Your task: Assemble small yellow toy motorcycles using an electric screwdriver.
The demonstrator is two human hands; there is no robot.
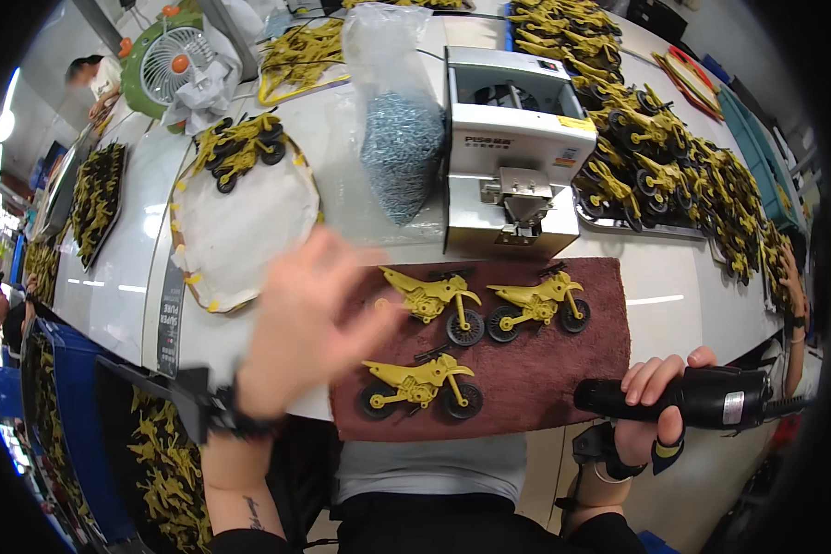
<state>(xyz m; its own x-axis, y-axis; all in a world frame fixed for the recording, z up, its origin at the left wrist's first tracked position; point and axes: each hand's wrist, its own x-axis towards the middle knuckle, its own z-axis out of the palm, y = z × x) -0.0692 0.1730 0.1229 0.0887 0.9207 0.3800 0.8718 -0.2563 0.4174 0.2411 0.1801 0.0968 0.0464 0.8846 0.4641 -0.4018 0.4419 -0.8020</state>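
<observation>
Three yellow toy motorcycles with black wheels lie on a maroon cloth mat: one at upper left, one at upper right and one lower down. My left hand is smeared by motion at the mat's left side. Its fingers reach over the rear of the upper left motorcycle and hide its rear wheel. Whether they touch or grip it I cannot tell. At the mat's right edge my right hand is wrapped round a black electric screwdriver, held sideways, its cable leading off to the right.
Behind the mat stands a metal screw feeder, beside a clear bag of screws. A round white tray at left carries several motorcycles. More motorcycles crowd the right. A green fan stands at far left. Another person's hand shows at right.
</observation>
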